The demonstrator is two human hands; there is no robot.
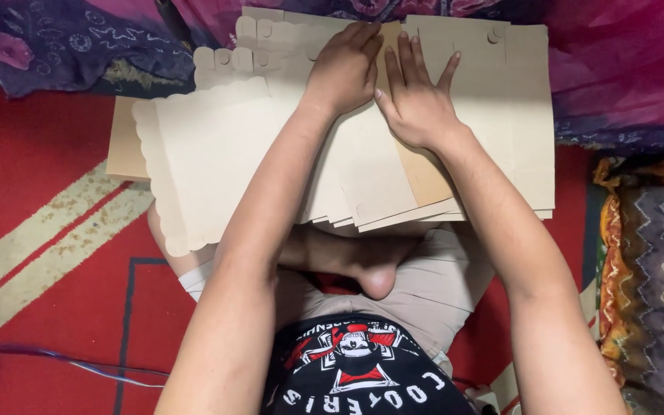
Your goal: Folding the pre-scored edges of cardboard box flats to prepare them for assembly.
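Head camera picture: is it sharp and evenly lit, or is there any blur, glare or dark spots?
Head view: mostly sharp, with the left hand and right hand crisp on the card sheets; light is soft and even, no glare on the matte card; faint shadows under the forearms; the cloth at the top corners falls dim; wide lens stretches the arms near the bottom edge.

A stack of card sheets (393,165) is laid across the lap, over the crossed legs (363,265). Both hands (the left hand (345,69) just beside the right hand (418,100)) are pressed flat on its far part. A rug (55,246) is spread beneath, cloth (624,69) behind.
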